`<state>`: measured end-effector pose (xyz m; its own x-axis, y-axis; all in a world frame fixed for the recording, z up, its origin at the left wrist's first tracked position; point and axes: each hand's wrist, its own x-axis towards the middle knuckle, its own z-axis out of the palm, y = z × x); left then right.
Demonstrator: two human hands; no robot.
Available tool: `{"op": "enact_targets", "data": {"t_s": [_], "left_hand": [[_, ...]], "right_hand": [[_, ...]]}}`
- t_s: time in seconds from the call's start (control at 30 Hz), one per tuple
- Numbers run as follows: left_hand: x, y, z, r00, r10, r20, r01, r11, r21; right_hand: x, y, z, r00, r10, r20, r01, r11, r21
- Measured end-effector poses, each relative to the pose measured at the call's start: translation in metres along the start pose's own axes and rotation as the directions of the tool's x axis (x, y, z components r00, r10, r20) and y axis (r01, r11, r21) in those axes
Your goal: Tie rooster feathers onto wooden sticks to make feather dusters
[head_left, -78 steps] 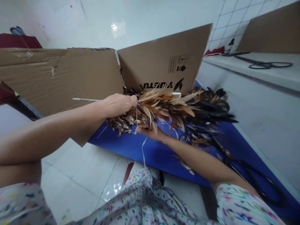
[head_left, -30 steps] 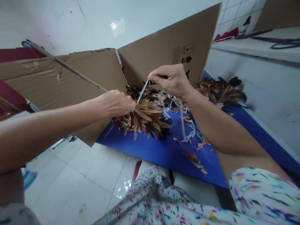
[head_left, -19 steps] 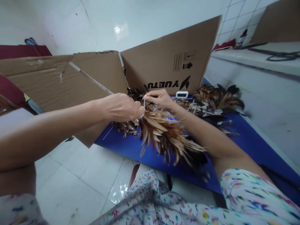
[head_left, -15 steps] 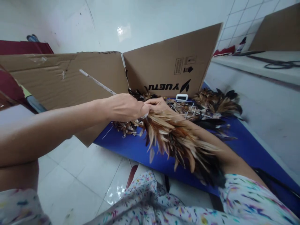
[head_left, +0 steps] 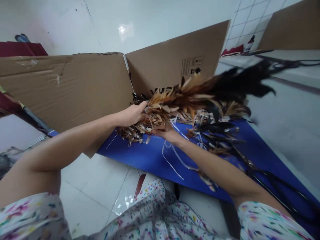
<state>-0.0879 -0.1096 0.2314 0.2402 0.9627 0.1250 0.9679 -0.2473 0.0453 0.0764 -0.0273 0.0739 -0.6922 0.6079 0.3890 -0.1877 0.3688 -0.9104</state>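
Observation:
A long bundle of brown, tan and black feathers (head_left: 190,93) stretches rightward over the blue tabletop, its dark tip blurred by motion. My left hand (head_left: 133,114) is closed at the bundle's left end, with the thumb on top. Just below, my right hand (head_left: 164,131) curls its fingers against the underside, partly hidden among the feathers. Loose short feathers (head_left: 131,133) lie around and beneath my hands. White string (head_left: 172,163) trails on the blue surface near my right forearm.
Cardboard panels (head_left: 95,83) stand upright along the back and left. Black-handled scissors (head_left: 260,171) lie at the right, beside more dark feathers (head_left: 217,128). A pale ledge (head_left: 295,66) with a small bottle (head_left: 250,44) and a cable runs along the right wall.
The feather bundle has swung up from hanging over my right forearm to pointing right. My hands have moved slightly apart, the right one lower. String and scissors on the table have come into view.

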Motion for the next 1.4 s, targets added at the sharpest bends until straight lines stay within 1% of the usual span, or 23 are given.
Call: {"op": "enact_targets", "data": {"t_s": [0.07, 0.1, 0.17, 0.2, 0.27, 0.33, 0.4, 0.43, 0.47, 0.53, 0.6, 0.63, 0.7, 0.77, 0.8, 0.87, 0.93, 1.0, 1.07, 1.13, 1.23, 1.3, 1.4], "left_hand": [[0.005, -0.002, 0.011, 0.998, -0.03, -0.057, 0.019, 0.983, -0.185], [0.007, -0.003, 0.017, 0.996, -0.042, -0.074, 0.02, 0.96, -0.279], [0.009, -0.007, 0.028, 0.995, -0.079, -0.058, 0.043, 0.884, -0.466], [0.01, -0.01, 0.033, 0.994, -0.103, -0.024, 0.072, 0.826, -0.559], [0.011, -0.014, 0.044, 0.988, -0.136, 0.072, 0.146, 0.684, -0.715], [0.011, -0.017, 0.054, 0.977, -0.149, 0.155, 0.212, 0.546, -0.81], [0.012, -0.017, 0.063, 0.965, -0.149, 0.214, 0.259, 0.448, -0.856], [0.013, -0.016, 0.067, 0.96, -0.148, 0.236, 0.277, 0.414, -0.867], [0.014, -0.014, 0.071, 0.956, -0.146, 0.255, 0.292, 0.387, -0.875], [0.017, -0.01, 0.078, 0.95, -0.136, 0.282, 0.312, 0.347, -0.884], [0.021, -0.006, 0.086, 0.949, -0.123, 0.289, 0.314, 0.323, -0.893], [0.022, -0.004, 0.09, 0.95, -0.112, 0.29, 0.311, 0.312, -0.898], [0.025, -0.002, 0.097, 0.953, -0.092, 0.289, 0.303, 0.289, -0.908], [0.028, -0.002, 0.103, 0.953, -0.075, 0.294, 0.303, 0.267, -0.915], [0.029, -0.002, 0.106, 0.952, -0.07, 0.297, 0.305, 0.259, -0.916], [0.031, -0.001, 0.111, 0.952, -0.064, 0.301, 0.307, 0.25, -0.918], [0.032, 0.001, 0.116, 0.95, -0.051, 0.307, 0.31, 0.247, -0.918], [0.033, 0.006, 0.121, 0.948, -0.047, 0.316, 0.318, 0.243, -0.917], [0.035, 0.013, 0.127, 0.944, -0.06, 0.326, 0.331, 0.23, -0.915], [0.037, 0.021, 0.133, 0.938, -0.081, 0.336, 0.346, 0.218, -0.913], [0.039, 0.033, 0.142, 0.926, -0.119, 0.358, 0.376, 0.22, -0.9], [0.04, 0.04, 0.148, 0.915, -0.142, 0.377, 0.401, 0.23, -0.886], [0.042, 0.049, 0.152, 0.909, -0.176, 0.377, 0.411, 0.241, -0.879]], "right_hand": [[-0.005, 0.003, 0.0, 1.0, -0.008, -0.026, 0.007, 0.999, -0.034], [-0.008, 0.002, -0.001, 0.999, -0.004, -0.035, 0.002, 0.998, -0.062], [-0.015, -0.001, -0.005, 0.999, 0.006, -0.045, -0.011, 0.994, -0.107], [-0.018, -0.003, -0.009, 0.998, 0.007, -0.055, -0.014, 0.991, -0.129], [-0.023, -0.006, -0.015, 0.995, 0.003, -0.098, -0.021, 0.982, -0.185], [-0.024, -0.006, -0.021, 0.99, 0.027, -0.14, -0.062, 0.967, -0.248], [-0.022, -0.004, -0.023, 0.984, 0.094, -0.149, -0.132, 0.953, -0.273], [-0.02, -0.003, -0.022, 0.98, 0.132, -0.148, -0.165, 0.958, -0.237], [-0.019, -0.002, -0.021, 0.975, 0.172, -0.14, -0.194, 0.968, -0.162], [-0.015, -0.003, -0.016, 0.962, 0.239, -0.129, -0.23, 0.97, 0.077], [-0.012, -0.006, -0.01, 0.952, 0.288, -0.1, -0.245, 0.918, 0.313], [-0.011, -0.008, -0.007, 0.949, 0.308, -0.072, -0.256, 0.881, 0.399], [-0.01, -0.013, -0.003, 0.937, 0.348, -0.029, -0.286, 0.814, 0.505], [-0.01, -0.017, -0.001, 0.92, 0.391, -0.019, -0.32, 0.779, 0.54], [-0.01, -0.017, 0.0, 0.912, 0.41, -0.033, -0.331, 0.779, 0.533], [-0.01, -0.016, -0.001, 0.889, 0.448, -0.094, -0.357, 0.807, 0.47], [-0.011, -0.012, -0.003, 0.864, 0.464, -0.197, -0.378, 0.855, 0.355], [-0.014, -0.006, -0.007, 0.85, 0.412, -0.327, -0.363, 0.91, 0.202], [-0.018, 0.001, -0.012, 0.855, 0.309, -0.416, -0.32, 0.946, 0.045], [-0.024, 0.007, -0.017, 0.864, 0.232, -0.448, -0.301, 0.949, -0.089], [-0.034, 0.011, -0.024, 0.867, 0.187, -0.462, -0.319, 0.921, -0.224], [-0.042, 0.011, -0.028, 0.865, 0.17, -0.471, -0.325, 0.907, -0.269], [-0.05, 0.01, -0.031, 0.86, 0.146, -0.489, -0.306, 0.914, -0.266]]}}
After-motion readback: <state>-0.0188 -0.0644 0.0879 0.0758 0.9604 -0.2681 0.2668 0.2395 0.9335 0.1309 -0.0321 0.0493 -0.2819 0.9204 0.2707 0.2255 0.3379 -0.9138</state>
